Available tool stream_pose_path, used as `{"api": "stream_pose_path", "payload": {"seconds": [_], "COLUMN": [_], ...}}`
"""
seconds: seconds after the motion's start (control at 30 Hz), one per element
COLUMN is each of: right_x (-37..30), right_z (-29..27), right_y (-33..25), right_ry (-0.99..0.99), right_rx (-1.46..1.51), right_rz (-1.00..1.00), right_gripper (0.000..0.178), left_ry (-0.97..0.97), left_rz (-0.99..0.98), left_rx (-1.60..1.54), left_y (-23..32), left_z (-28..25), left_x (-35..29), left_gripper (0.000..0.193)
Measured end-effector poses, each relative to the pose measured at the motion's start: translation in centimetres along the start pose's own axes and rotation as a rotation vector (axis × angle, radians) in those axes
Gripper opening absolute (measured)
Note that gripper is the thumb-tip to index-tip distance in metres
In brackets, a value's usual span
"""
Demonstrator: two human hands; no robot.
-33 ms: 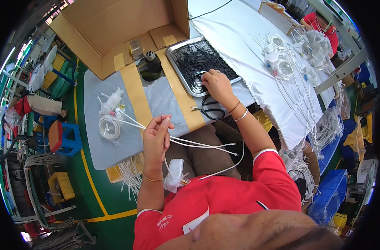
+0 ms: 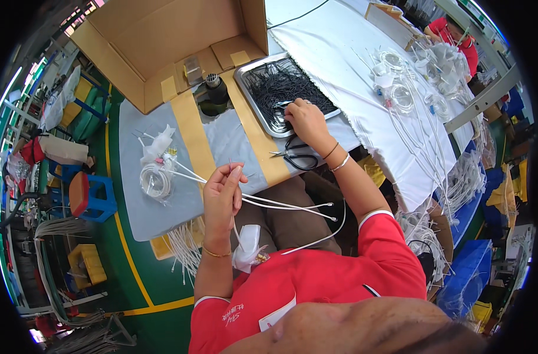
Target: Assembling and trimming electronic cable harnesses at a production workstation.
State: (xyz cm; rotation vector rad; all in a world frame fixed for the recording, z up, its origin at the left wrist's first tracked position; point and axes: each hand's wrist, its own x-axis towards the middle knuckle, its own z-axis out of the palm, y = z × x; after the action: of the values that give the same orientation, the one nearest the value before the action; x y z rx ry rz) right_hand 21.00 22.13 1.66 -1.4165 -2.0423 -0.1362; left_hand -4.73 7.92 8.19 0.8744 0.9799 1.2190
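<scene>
My left hand (image 2: 223,193) pinches the thin wire end of a white cable, with fine wire tips sticking out past the fingers. Other white cables (image 2: 269,203) run beside and behind this hand, over my lap. White wrapping (image 2: 246,245) surrounds part of a cable against my shirt. At the metal tray (image 2: 263,119), my right hand (image 2: 308,121) is closed on slim silver tweezers (image 2: 282,104), whose tips reach among the thin black tube pieces (image 2: 283,82). Black-handled scissors (image 2: 301,160) lie just below the tray, near my right wrist.
Behind the bench stands an open cardboard box (image 2: 163,35), with a dark heat-gun-like nozzle (image 2: 216,88) before it. A bagged cable coil (image 2: 155,177) lies at left. More bagged cables (image 2: 401,97) rest on white cloth at right. A co-worker (image 2: 457,44) sits far right.
</scene>
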Motion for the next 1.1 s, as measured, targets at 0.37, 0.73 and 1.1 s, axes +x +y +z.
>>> {"api": "stream_pose_path", "payload": {"seconds": [0.37, 0.73, 1.1], "right_x": [-0.4, -3.5, -8.4], "right_z": [-1.1, -6.1, -9.5], "right_y": [-0.5, -5.5, -12.4], "right_ry": [0.103, -0.076, -0.157], "right_rx": [0.202, 1.097, 1.104], "right_rz": [0.093, 0.491, 0.346], "right_gripper": [0.007, 0.015, 0.013], "left_ry": [-0.088, -0.032, -0.025], "left_rz": [0.161, 0.014, -0.023], "left_rx": [-0.294, -0.292, -0.108], "left_y": [-0.9, -4.0, -3.0], "left_z": [4.4, 3.9, 2.3], "left_x": [0.3, -0.1, -2.4], "left_gripper": [0.02, 0.022, 0.02]}}
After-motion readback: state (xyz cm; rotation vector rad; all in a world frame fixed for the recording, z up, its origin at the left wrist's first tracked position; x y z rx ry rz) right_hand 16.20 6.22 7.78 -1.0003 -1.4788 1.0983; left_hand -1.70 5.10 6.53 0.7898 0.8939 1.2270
